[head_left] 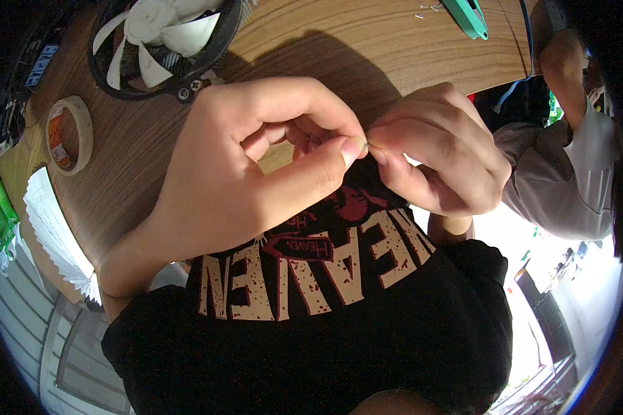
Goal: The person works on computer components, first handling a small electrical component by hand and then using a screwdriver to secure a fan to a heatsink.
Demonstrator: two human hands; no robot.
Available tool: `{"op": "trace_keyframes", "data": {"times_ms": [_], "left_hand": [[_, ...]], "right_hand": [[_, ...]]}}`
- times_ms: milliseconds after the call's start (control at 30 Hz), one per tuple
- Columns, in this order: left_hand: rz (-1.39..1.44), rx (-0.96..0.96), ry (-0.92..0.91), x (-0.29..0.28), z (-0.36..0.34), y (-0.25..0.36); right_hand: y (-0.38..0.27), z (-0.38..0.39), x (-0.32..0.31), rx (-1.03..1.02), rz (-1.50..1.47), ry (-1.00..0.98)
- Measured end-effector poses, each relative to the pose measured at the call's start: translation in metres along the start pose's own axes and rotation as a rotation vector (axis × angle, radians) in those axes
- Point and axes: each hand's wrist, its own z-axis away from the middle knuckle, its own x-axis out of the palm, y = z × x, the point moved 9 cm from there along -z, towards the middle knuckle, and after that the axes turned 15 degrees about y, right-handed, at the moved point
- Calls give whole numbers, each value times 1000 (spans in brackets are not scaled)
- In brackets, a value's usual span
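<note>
My left hand point(221, 162) and my right hand point(450, 152) meet in front of my chest, above the table's near edge. Thumb and forefinger of each are pinched together, and the two pairs of fingertips touch. Between them shows a tiny speck point(366, 146), too small to name. Nearest the left hand is a cooling fan point(149, 28) with white blades in a black round frame; a screw head shows on its rim.
The wood-grain table point(311, 62) carries a tape roll point(84, 135) at left, small metal pieces point(428, 10) and a teal-handled object point(468, 19) at the far right. A paper stack point(59, 232) overhangs the left edge. Another person's arm point(562, 66) and a blue cable point(513, 86) are at right.
</note>
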Motion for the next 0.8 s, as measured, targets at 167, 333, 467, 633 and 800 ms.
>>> {"op": "trace_keyframes", "data": {"times_ms": [167,333,467,633,800], "left_hand": [[84,-83,28,-2,0,-8],[103,-61,44,-4,-1,-6],[124,-57,25,0,0,-3],[139,-104,32,1,1,-7],[150,-97,-3,4,1,-7]], "right_hand": [[13,1,-1,142,-77,23],[42,22,5,717,-318,26],[41,24,8,736,-403,1],[41,26,12,768,-426,-6],[41,24,8,732,-412,33]]}}
